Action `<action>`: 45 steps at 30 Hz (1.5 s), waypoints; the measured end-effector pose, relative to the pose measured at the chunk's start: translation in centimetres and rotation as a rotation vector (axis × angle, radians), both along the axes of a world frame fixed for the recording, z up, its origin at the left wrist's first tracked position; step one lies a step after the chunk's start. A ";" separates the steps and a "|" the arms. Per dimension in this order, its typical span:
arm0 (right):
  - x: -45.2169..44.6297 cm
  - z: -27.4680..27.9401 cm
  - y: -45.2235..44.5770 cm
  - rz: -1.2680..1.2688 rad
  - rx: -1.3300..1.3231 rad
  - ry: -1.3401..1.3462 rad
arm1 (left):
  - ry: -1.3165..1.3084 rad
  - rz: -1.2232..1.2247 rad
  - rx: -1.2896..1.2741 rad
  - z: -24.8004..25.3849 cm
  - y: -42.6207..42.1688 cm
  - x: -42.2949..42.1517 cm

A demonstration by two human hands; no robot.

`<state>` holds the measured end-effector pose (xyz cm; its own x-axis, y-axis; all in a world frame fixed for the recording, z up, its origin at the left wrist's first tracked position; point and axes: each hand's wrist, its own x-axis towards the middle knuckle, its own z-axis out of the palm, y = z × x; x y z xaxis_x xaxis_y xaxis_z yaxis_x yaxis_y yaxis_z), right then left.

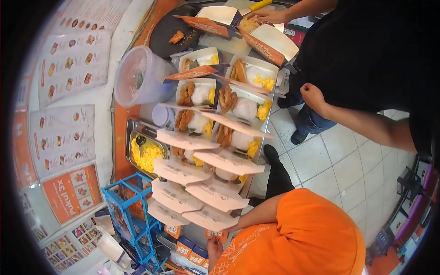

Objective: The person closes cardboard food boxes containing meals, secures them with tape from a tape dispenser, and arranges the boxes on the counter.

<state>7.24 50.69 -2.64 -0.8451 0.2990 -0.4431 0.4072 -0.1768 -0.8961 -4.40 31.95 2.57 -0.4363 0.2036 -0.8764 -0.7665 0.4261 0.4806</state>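
My right hand (270,17), at the top of the head view, grips a piece of fried chicken (249,24) beside open boxes. At my waist, my left hand (313,96) hangs with its fingers loosely curled and nothing visible in them. Between my hands and the wall, several open meal boxes (246,108) stand in two rows on the counter. Each filled box that I see holds white rice, fried chicken and yellow scrambled egg (263,82). Upright printed lids partly hide the nearer orange-shirted person's boxes. Near my right hand lies a yellow handle (261,5).
A co-worker in an orange shirt (316,229) stands at my left, one hand (214,250) by small orange boxes. Along the wall are a dark round pan (160,34), a plastic tub (130,87), an egg tray (129,156) and a blue rack (130,201).
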 end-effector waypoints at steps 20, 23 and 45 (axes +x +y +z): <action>5.9 -2.3 5.7 0.000 -0.126 0.062 | -0.112 0.053 -0.254 5.0 7.8 1.7; 5.8 -2.2 5.8 0.000 -0.117 0.057 | -0.117 0.057 -0.258 4.8 7.3 1.2; -0.2 1.7 -3.7 -0.089 0.362 0.071 | 0.437 -0.090 0.187 -4.6 -6.2 -2.3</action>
